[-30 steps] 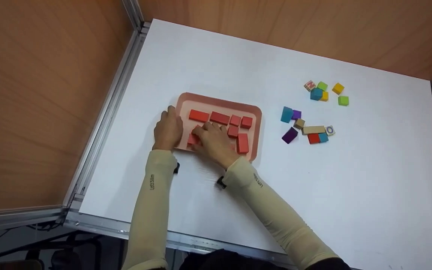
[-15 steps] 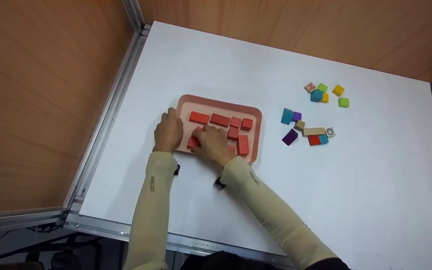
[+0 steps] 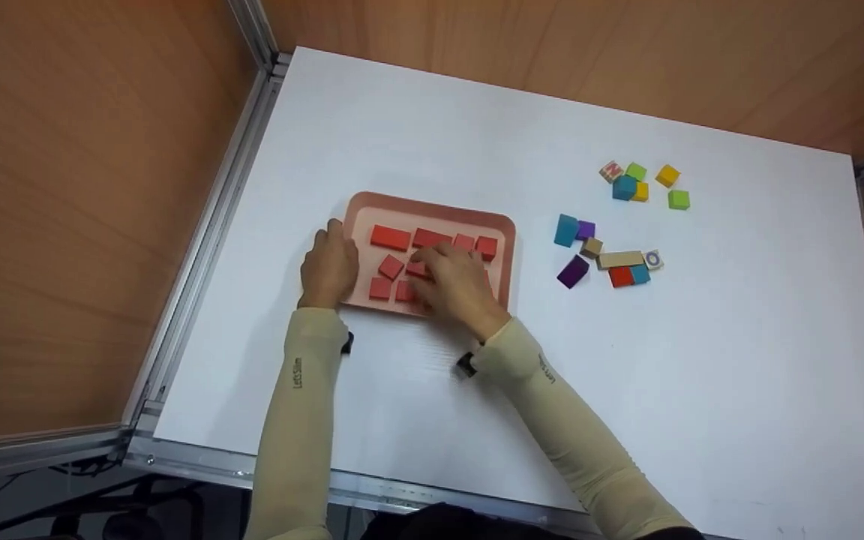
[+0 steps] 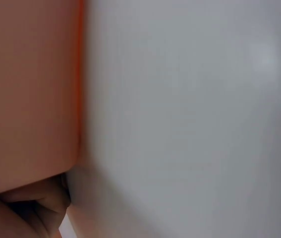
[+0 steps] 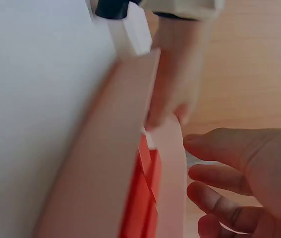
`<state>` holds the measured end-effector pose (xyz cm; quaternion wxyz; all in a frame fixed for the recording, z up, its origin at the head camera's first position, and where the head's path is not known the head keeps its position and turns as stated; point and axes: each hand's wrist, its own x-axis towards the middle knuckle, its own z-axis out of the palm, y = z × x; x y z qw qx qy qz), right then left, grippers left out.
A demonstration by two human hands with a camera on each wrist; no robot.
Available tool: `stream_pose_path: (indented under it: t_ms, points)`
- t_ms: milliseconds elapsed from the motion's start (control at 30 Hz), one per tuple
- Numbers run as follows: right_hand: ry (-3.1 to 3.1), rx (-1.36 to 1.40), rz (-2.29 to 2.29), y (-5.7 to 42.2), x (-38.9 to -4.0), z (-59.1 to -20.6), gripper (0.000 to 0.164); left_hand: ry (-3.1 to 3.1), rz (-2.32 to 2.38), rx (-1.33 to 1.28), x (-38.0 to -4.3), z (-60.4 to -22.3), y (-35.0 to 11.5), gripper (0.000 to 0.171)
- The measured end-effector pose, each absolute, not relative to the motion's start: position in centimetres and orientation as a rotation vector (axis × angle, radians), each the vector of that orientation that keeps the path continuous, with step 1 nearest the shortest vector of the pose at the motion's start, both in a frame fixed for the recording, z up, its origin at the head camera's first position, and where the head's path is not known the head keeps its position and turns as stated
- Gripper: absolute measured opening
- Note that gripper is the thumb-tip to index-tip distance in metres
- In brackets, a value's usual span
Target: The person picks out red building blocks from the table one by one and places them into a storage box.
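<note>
A pink tray holds several red blocks, long ones and cubes. My left hand grips the tray's left wall; in the left wrist view its bent fingers show below the wall. Over the tray's middle and right side is my right hand, its fingertips above or beside a red block. In the right wrist view the right fingers are spread loosely with nothing seen between them. A cube turned askew and two cubes near the front wall lie to its left. The right hand hides some blocks.
Right of the tray lie loose blocks: a purple one, a teal one, a long tan one and a red one. Farther back are green and yellow cubes. Wooden walls border the white table.
My right hand has moved to the right across the tray, uncovering the cubes at the left. My left hand stays on the tray's left side. The whole view has shifted slightly.
</note>
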<state>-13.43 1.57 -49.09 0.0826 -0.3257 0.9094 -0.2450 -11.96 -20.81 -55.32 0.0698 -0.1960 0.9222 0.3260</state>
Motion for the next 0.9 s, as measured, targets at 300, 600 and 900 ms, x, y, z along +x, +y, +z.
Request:
stream_pose_path:
  t_ms: [300, 600, 900]
  points:
    - [2.915, -0.643, -0.802, 10.8, -15.9, -48.5, 0.034, 2.754, 1.009, -0.597, -12.1, -55.4, -20.8, 0.035]
    - [2.998, -0.268, -0.687, 21.7, -17.9, -50.4, 0.032, 2.795, 1.008, -0.553, -11.9, -55.5, -21.1, 0.034]
    - [2.973, -0.029, -0.583, 26.5, -18.5, -52.0, 0.038, 2.755, 1.013, -0.581, -12.1, -55.4, -21.0, 0.038]
